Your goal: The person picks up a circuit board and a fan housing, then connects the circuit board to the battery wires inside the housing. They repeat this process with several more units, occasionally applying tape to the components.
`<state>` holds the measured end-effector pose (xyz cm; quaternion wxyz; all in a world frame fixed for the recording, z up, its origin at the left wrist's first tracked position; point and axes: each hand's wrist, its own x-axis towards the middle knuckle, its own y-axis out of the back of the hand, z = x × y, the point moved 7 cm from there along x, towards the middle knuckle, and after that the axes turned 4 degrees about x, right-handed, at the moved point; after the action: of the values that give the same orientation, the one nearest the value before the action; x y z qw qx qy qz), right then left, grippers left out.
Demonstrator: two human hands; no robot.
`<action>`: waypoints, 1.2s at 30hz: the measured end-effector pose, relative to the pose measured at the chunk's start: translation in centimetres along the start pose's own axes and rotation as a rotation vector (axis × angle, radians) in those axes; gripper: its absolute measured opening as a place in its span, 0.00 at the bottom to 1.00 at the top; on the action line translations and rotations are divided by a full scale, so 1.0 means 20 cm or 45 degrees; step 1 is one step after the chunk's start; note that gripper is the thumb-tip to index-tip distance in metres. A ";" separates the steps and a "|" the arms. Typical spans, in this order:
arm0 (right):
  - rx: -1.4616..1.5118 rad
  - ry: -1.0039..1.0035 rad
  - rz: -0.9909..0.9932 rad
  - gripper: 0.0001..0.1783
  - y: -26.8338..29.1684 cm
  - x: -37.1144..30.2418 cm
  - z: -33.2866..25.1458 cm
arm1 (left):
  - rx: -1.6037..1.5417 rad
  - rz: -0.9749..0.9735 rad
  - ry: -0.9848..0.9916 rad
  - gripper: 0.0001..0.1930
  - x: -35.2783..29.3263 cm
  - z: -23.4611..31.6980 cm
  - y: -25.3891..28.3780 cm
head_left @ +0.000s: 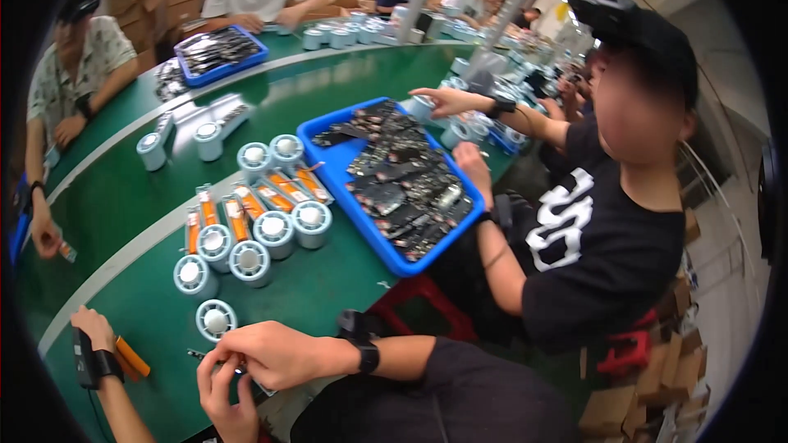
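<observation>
My right hand (283, 354), with a black band on its wrist, reaches in from the right with its fingers pinched together. Below it my left hand (223, 394) comes up from the lower edge, fingers bent and meeting the right fingertips. Between them is something small and dark, mostly covered by the fingers; its kind is not clear. Just beyond my fingertips a light-blue round fan head (216, 321) with a white hub rests on the green table. Whether it joins what I hold is hidden.
Several fan units (249, 262) with orange-filled handles lie ahead. Right of them a blue tray (402, 267) holds dark circuit boards (398, 172). A co-worker's hand (94, 330) rests at left by an orange bar (133, 357). Another person (607, 221) sits close on my right.
</observation>
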<state>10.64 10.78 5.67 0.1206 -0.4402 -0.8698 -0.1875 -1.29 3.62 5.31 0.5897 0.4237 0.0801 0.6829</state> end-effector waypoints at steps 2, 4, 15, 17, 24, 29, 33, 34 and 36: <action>-0.018 -0.004 -0.055 0.17 0.03 -0.03 -0.01 | 0.183 0.035 -0.130 0.25 0.01 0.05 -0.01; 0.018 -0.082 -0.053 0.14 0.06 -0.01 0.02 | 0.144 0.023 -0.062 0.25 0.01 0.02 -0.04; -0.247 -0.398 0.029 0.11 0.16 0.00 -0.05 | -0.503 -0.063 0.624 0.22 0.03 -0.09 -0.10; -0.295 -0.476 -0.360 0.16 0.13 -0.02 -0.03 | -0.694 0.021 0.689 0.20 0.01 -0.11 -0.07; -0.327 -0.457 -0.525 0.14 0.16 -0.05 -0.02 | -0.827 -0.637 0.825 0.20 0.13 0.02 -0.04; -0.445 -0.393 -0.625 0.12 0.17 -0.04 -0.06 | 0.338 -0.406 -0.113 0.14 0.33 0.12 0.03; -0.533 -0.422 -0.723 0.10 0.17 -0.04 -0.08 | 0.357 -0.414 -0.437 0.11 0.35 0.05 -0.09; -0.703 -0.345 -0.651 0.10 0.19 -0.03 -0.08 | 0.318 -0.438 -0.444 0.09 0.35 0.04 -0.11; -1.048 -0.202 -0.489 0.09 0.25 -0.04 -0.08 | 0.262 -0.472 -0.472 0.08 0.34 0.05 -0.16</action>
<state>15.24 12.12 7.84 -0.1680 -0.2953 -0.7953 -0.5021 2.06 10.08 7.21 0.6629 0.5773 0.1159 0.4625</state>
